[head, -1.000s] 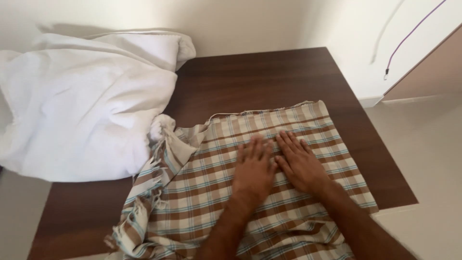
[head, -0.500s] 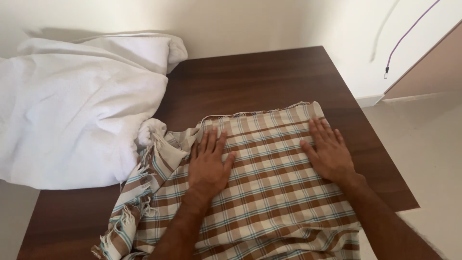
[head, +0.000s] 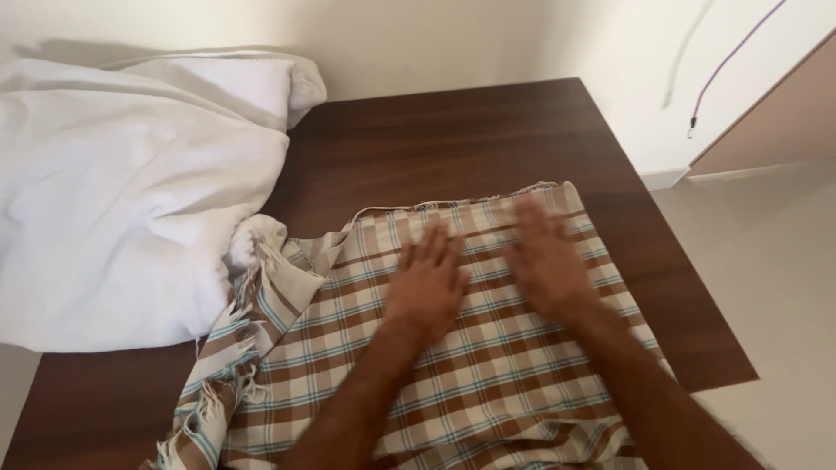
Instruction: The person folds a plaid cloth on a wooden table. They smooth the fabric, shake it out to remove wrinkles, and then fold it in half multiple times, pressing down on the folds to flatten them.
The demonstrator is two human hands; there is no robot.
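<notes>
A brown, white and teal checked cloth (head: pixel 488 392) lies spread on a dark wooden table (head: pixel 470 139). Its fringed left edge (head: pixel 235 365) is bunched and folded over. My left hand (head: pixel 427 283) rests flat on the cloth near its middle, fingers apart and pointing away from me. My right hand (head: pixel 544 261) lies flat just to the right of it, blurred, fingers reaching toward the cloth's far edge. Neither hand grips anything.
A large crumpled white sheet (head: pixel 122 200) covers the table's left side and touches the cloth's bunched corner. A pale wall runs behind the table. A purple cord (head: pixel 723 74) hangs on the wall at the right, above a light floor (head: pixel 775 261).
My hands were together, spread apart to the cloth's sides, and have now come back toward the middle. The view has shifted slightly.
</notes>
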